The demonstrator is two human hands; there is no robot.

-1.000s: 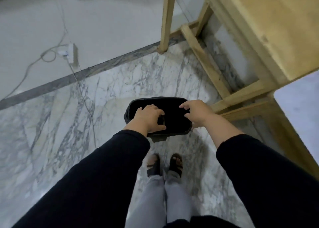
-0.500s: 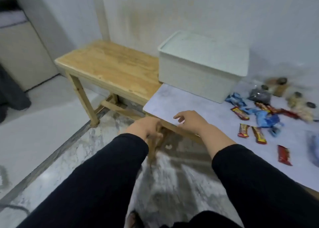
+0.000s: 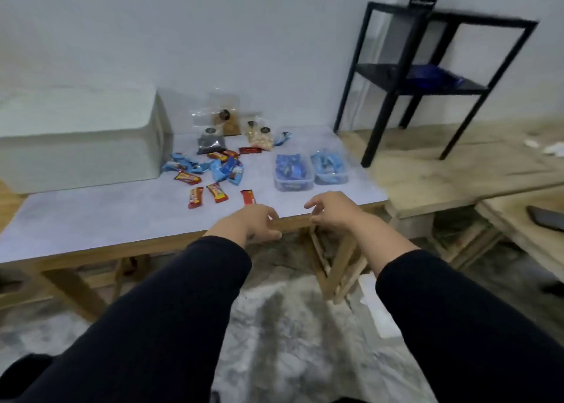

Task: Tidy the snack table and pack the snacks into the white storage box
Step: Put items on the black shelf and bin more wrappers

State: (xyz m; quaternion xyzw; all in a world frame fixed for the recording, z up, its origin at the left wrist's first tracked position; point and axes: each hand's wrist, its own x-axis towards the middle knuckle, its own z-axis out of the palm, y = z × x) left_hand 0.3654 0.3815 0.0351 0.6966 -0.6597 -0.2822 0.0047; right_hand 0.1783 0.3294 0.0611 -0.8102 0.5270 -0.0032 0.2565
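The white storage box (image 3: 79, 146) stands lid-on at the left of the grey-topped snack table (image 3: 91, 216). Red bars (image 3: 217, 192) and blue packets (image 3: 222, 169) lie scattered right of the box. Behind them are clear bags of snacks (image 3: 210, 142). Two clear tubs (image 3: 293, 171) of blue packets sit at the table's right end. My left hand (image 3: 253, 222) and my right hand (image 3: 331, 212) hover at the table's front edge, fingers loosely curled, holding nothing.
A black metal shelf rack (image 3: 427, 76) stands on a wooden platform (image 3: 457, 164) to the right. A dark phone-like object (image 3: 546, 218) lies on a wooden bench at far right. Marble floor lies below me, with wooden table legs (image 3: 335, 268) under the table edge.
My view swung up from the floor and a black bin, then right along the table. My hands let go of the bin and now hang in front of the snacks.
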